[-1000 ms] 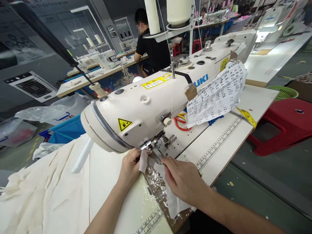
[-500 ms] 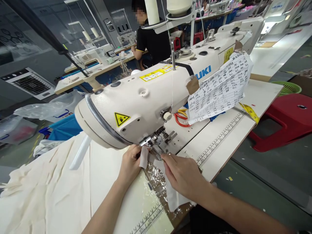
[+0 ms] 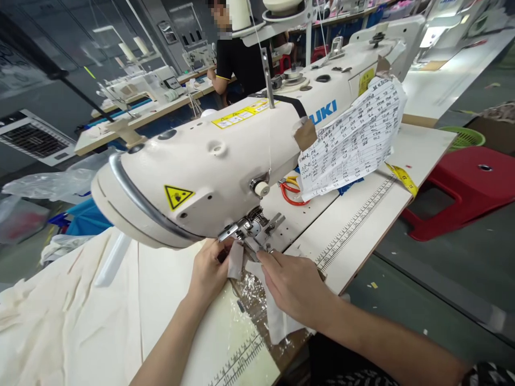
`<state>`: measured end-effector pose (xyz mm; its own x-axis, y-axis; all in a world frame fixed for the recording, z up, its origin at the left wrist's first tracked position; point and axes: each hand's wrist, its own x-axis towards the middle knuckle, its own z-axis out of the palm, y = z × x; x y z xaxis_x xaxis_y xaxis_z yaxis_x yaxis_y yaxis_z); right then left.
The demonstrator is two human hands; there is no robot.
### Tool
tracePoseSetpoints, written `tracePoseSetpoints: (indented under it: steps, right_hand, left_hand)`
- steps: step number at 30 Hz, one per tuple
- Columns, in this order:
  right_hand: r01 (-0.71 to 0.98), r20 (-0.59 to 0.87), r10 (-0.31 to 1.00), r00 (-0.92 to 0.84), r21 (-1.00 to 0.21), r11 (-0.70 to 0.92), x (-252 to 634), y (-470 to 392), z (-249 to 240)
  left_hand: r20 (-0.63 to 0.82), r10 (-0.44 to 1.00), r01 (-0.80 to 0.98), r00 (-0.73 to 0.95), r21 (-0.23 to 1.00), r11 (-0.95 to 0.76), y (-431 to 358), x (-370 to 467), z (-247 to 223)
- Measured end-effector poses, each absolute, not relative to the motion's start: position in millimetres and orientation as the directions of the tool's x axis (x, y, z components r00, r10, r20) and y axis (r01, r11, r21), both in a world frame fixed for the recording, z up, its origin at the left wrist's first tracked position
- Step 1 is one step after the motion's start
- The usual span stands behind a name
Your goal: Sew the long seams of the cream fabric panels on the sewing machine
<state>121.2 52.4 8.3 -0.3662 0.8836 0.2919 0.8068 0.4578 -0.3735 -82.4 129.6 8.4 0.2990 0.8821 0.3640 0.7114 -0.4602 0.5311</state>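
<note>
A white sewing machine (image 3: 189, 161) leans across the view, its metal presser foot and attachment (image 3: 255, 230) low on the near side. Close to the left of that foot, my left hand (image 3: 210, 268) is closed, thumb and fingers pinching a white fabric strip (image 3: 235, 261). My right hand (image 3: 295, 287) is closed just in front of the foot, fingertips pressed together at the strip's edge beside the metal parts. More white fabric (image 3: 277, 321) hangs down below my right hand. The needle tip and the cloth under the foot are hidden.
Cream fabric pieces (image 3: 48, 305) lie at left. Red-handled pliers (image 3: 292, 194), a handwritten paper sheet (image 3: 354, 139) and a yellow tape measure (image 3: 402, 179) are by the machine. A red stool (image 3: 469, 187) stands at right. Another person (image 3: 245, 64) sits behind.
The camera view has shifted, so the machine and table appear further left. Both hands keep their hold beside the presser foot, with hardly any visible movement of the fabric.
</note>
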Motion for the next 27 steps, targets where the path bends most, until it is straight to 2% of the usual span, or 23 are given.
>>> tracePoseSetpoints:
  steps: [7, 16, 21, 27]
  right_hand:
    - [0.795, 0.238, 0.899, -0.369, -0.420, 0.437, 122.5, 50.2, 12.3]
    - [0.802, 0.217, 0.906, -0.365, -0.421, 0.424, 122.1, 52.6, 14.7]
    - [0.811, 0.229, 0.904, -0.361, -0.401, 0.425, 121.3, 51.9, 14.3]
    - [0.821, 0.246, 0.901, -0.358, -0.376, 0.429, 119.8, 51.2, 13.2]
  left_hand:
    - [0.237, 0.952, 0.719, 0.196, 0.625, -0.304, 130.1, -82.7, 14.2]
    - [0.214, 0.959, 0.708, 0.185, 0.648, -0.281, 131.5, -81.2, 15.2]
    - [0.248, 0.947, 0.730, 0.205, 0.606, -0.316, 129.9, -85.4, 9.7]
    - [0.317, 0.898, 0.740, 0.305, 0.515, -0.433, 128.6, -84.6, 7.0]
